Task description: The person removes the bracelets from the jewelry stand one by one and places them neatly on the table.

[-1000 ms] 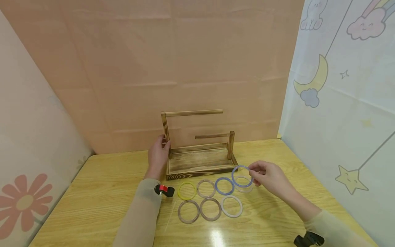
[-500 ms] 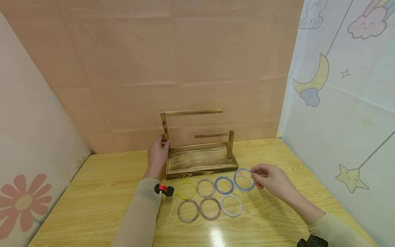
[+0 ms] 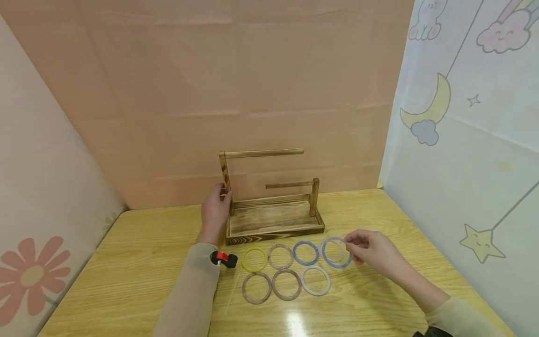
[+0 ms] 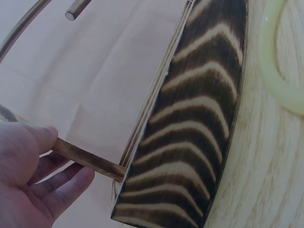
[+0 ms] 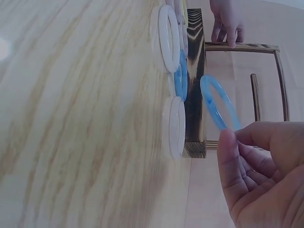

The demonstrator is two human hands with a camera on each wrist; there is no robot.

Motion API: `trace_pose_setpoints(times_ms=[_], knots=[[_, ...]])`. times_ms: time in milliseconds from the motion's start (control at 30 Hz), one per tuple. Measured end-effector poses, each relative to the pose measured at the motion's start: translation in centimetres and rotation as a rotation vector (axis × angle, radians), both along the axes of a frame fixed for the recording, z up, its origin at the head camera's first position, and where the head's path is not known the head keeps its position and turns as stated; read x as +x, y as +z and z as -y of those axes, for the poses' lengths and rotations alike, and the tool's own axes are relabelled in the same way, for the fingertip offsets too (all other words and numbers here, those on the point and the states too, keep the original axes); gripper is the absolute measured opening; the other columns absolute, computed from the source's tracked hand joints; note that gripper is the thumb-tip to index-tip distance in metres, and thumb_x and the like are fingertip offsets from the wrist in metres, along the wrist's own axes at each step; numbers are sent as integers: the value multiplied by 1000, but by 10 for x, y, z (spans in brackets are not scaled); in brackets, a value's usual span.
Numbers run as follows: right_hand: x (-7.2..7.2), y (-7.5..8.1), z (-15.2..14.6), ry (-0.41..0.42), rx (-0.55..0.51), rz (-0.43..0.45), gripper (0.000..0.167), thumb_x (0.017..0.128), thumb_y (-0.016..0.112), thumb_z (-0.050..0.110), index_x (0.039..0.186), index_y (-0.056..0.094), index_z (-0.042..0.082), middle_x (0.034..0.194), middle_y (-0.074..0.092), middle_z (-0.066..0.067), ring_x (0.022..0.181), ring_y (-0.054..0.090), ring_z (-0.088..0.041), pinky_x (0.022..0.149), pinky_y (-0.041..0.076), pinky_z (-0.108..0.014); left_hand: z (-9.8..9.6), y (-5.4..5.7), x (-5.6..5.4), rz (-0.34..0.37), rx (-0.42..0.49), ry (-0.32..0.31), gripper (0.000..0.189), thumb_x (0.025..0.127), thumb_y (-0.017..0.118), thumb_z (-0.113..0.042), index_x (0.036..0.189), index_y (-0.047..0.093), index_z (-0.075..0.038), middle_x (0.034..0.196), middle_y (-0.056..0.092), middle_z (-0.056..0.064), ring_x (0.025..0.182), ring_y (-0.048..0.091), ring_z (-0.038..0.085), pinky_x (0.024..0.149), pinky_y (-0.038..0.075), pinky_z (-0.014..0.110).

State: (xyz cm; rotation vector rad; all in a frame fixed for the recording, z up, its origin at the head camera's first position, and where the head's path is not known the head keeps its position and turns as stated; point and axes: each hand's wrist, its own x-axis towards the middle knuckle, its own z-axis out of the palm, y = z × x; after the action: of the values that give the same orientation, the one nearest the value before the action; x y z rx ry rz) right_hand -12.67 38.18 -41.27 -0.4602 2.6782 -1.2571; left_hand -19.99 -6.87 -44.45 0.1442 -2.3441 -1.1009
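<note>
My left hand (image 3: pixel 215 213) grips the tall left post (image 4: pixel 88 159) of a dark-grained wooden rack (image 3: pixel 275 234). Its thumb and fingers wrap the post in the left wrist view. The rack has a long upper bar (image 3: pixel 264 153) and a shorter lower bar (image 3: pixel 289 185) on the right post. Between thumb and forefinger, my right hand (image 3: pixel 372 250) pinches a blue bangle (image 5: pixel 216 102) by its edge. That bangle is raised off the table, and in the head view it overlaps a pale bangle (image 5: pixel 177 127) lying beneath it.
In front of the rack lie a yellow bangle (image 3: pixel 243 260), a second blue bangle (image 3: pixel 306 264), a white bangle (image 3: pixel 316 295) and several brownish-pink bangles (image 3: pixel 287 298). A plain backdrop (image 3: pixel 168 93) stands behind the wooden table (image 3: pixel 139 271), with patterned walls at both sides.
My right hand has moved a little right and toward me, carrying the blue bangle lower in the head view. The left hand and the rack stay put.
</note>
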Motion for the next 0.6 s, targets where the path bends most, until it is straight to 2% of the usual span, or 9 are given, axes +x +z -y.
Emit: trace_pose_setpoints(times_ms=[600], knots=[[0,-16,-13,33,0,50,21,107,73,11,122,75,-4,93,74,-9,73,68,-23,64,62,-35,1,-2,-4,9,-5,16,37,112,68,-19,145,64,-2,132,75,20,115,76,39,97,60,57]])
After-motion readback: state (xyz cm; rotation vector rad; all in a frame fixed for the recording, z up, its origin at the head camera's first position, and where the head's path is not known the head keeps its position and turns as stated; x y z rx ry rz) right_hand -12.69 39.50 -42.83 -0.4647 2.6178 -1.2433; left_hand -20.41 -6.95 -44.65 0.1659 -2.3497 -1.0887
